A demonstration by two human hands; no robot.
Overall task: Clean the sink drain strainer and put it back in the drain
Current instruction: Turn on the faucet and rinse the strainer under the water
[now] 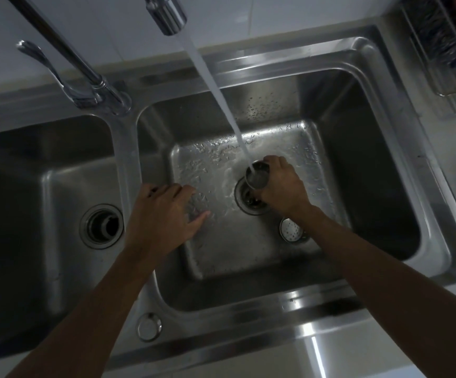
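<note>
holding the round steel strainer (257,177) in my right hand (282,186), i have my fingers curled shut around its side, its open mouth tipped up toward the faucet spout (167,15). a smooth, straight stream of water (218,94) runs down from the spout and lands right inside the cup-shaped strainer, which i keep raised just above the open drain (251,199) of the right basin (371,159). the drain is a dark round hole with a ribbed metal ring around it, partly hidden under my wrist. near it, just below my forearm, a small shiny round stopper cap (292,230) lies on the basin floor, beaded with drops. the brushed stainless floor is wet all over, with scattered droplets and a thin sheet of water spreading around the drain.

my left hand (164,214) is empty, palm down, fingers spread loosely and relaxed over the left part of the same basin, beside the divider. the left basin (30,186) looks dry and dull, with its own round drain (101,226) showing a dark opening. the chrome faucet lever (44,64) curves up at the back. a wire rack (445,55) sits on the counter at the far right, its contents too blurred to tell.
</note>
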